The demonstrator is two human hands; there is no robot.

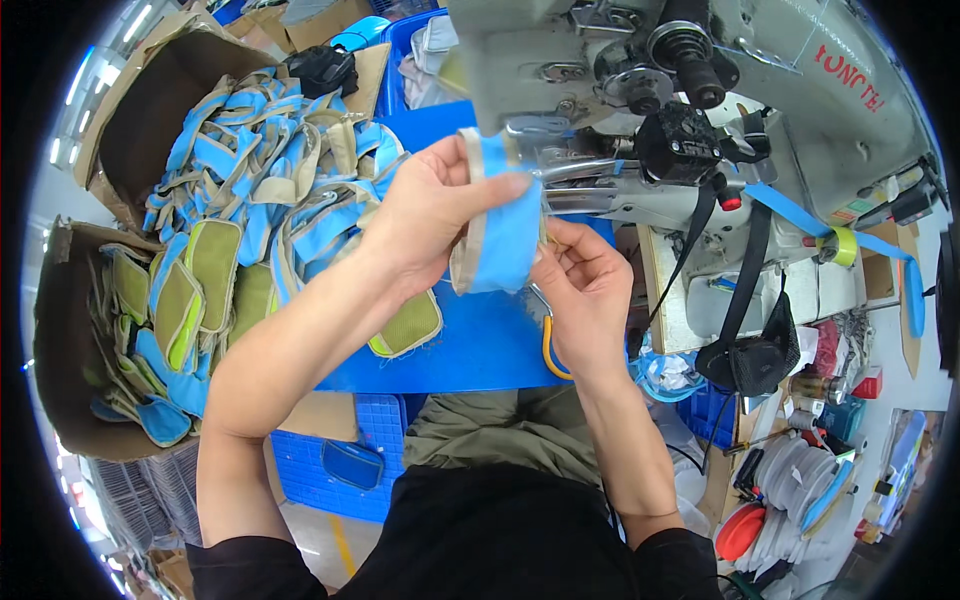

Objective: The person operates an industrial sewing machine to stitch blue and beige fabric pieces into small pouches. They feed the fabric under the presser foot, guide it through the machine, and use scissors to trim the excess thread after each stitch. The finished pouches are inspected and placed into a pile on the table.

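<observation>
A blue fabric piece (508, 235) with beige edging is held up, bent into a curve, before the sewing machine. My left hand (430, 205) grips it from the left, thumb flat over its front and fingers behind. At its lower right edge, my right hand (583, 290) is closed, thumb and fingertips pinched against the fabric; the fingertips are partly hidden. Just below that hand shows the orange handle (550, 350) of a metal tool, perhaps scissors; whether it lies on the blue table (470, 345) or touches the hand I cannot tell. The sewing machine (690, 130) stands beyond.
At the left, a cardboard box (70, 420) holds olive-green pads (213, 265), beside a heap of blue-and-beige strips (240, 150). One green pad (410, 325) lies near my left forearm. A black pouch (755, 350) hangs at the right, above cluttered shelves with white discs (795, 480).
</observation>
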